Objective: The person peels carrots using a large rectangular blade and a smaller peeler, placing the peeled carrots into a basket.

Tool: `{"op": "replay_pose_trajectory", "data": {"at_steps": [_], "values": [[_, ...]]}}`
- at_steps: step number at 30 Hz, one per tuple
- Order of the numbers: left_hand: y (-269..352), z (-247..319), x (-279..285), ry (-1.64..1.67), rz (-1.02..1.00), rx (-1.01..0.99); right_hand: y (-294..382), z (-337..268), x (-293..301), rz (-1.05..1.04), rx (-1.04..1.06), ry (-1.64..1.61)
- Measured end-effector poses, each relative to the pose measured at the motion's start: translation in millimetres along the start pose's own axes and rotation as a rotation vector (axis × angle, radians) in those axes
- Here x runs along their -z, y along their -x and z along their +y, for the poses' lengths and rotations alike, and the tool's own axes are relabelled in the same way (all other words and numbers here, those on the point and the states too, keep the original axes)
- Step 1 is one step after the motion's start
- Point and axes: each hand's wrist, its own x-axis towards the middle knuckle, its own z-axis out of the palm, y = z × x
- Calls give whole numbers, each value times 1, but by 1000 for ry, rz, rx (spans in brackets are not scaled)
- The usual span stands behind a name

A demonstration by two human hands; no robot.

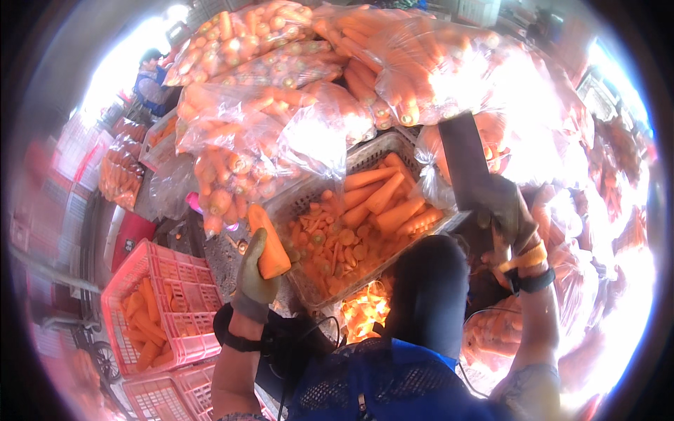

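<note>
Gloved, my left hand (253,273) grips a large carrot (269,247) by its lower part, over the near left side of a plastic crate. Its surface looks smooth and bright orange. In my gloved right hand (505,210) is a cleaver (464,158), its broad dark blade pointing up and away from me. The crate (321,300) sits between my hands, tilted in view. Cut carrot pieces (337,247) fill its nearer left part, and whole carrots (387,197) lie in the farther right part. My knee (432,284) stands close against the crate's near side.
Clear plastic bags of carrots (247,126) are heaped beyond the crate, with more bags (568,252) on the right. At left, a pink plastic crate (192,321) holds carrots (145,326). Orange scraps (367,310) lie below the middle crate. Another person (152,84) is at far left.
</note>
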Motion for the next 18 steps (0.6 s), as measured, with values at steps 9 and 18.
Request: {"op": "replay_pose_trajectory", "data": {"at_steps": [9, 18], "values": [[-26, -27, 38, -217, 19, 102, 80, 211, 49, 381, -497, -88], [-47, -52, 95, -565, -19, -235, 144, 436, 8, 373, -296, 76]]}}
